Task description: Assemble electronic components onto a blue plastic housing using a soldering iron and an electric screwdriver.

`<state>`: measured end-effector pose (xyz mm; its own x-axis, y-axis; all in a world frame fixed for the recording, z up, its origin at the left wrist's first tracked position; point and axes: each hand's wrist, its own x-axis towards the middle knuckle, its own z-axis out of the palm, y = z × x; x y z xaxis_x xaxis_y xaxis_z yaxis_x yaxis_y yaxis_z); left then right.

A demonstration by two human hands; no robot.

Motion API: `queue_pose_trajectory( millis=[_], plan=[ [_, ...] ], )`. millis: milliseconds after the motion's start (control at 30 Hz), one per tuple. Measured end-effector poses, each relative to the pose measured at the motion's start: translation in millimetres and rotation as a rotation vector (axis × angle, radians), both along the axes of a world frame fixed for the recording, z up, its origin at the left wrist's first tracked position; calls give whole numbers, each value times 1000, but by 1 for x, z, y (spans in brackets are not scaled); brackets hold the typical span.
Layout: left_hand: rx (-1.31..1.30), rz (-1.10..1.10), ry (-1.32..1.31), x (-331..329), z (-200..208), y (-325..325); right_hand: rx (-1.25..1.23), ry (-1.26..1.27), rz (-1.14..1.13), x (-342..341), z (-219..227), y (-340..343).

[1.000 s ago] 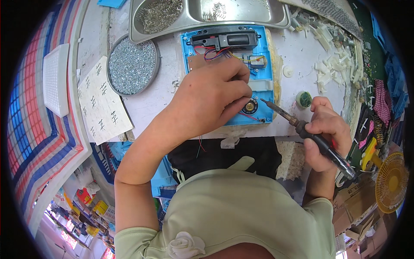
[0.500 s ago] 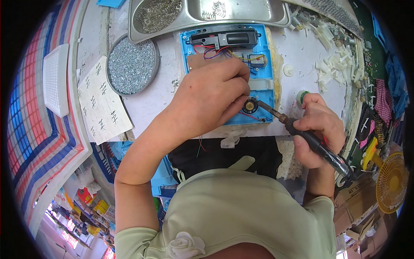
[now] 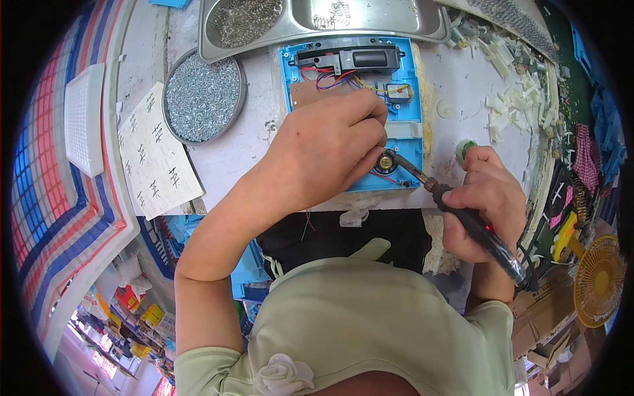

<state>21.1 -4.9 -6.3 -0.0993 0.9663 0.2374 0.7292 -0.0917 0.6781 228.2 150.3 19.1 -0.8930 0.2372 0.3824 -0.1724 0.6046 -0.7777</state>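
A blue plastic housing [image 3: 411, 146] lies open on the table, with a black module [image 3: 366, 61], coloured wires [image 3: 333, 80] and a brown board [image 3: 305, 94] inside. My left hand [image 3: 330, 142] reaches across it, fingertips pinched together over the middle; whatever they pinch is hidden. Beside those fingers sits a small round black speaker [image 3: 386, 162]. My right hand [image 3: 492, 188] grips a soldering iron [image 3: 470, 221] by its black handle. Its tip points left, close to the speaker's edge; contact is unclear. A small green-and-white roll [image 3: 465, 150] is at my right index finger.
A round tray of small metal pins [image 3: 203, 99] stands left of the housing, beside a handwritten paper sheet [image 3: 158, 155]. Behind is a steel compartment tray [image 3: 370, 30] holding springs. White plastic pieces [image 3: 518, 105] lie at the right, and a yellow fan [image 3: 599, 280] stands lower right.
The soldering iron's handle has tilted a little steeper, its rear end lower and further left. My left hand keeps its pinch over the housing. The whole view has shifted slightly.
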Motion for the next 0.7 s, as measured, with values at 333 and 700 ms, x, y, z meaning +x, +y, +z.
queue_pose_trajectory(
  millis=[333, 700],
  plan=[
    [34, -1, 17, 0, -2, 0, -56, 25, -37, 10, 1, 5],
    [12, -36, 34, -2, 0, -1, -87, 39, -76, 19, 3, 10]
  ],
)
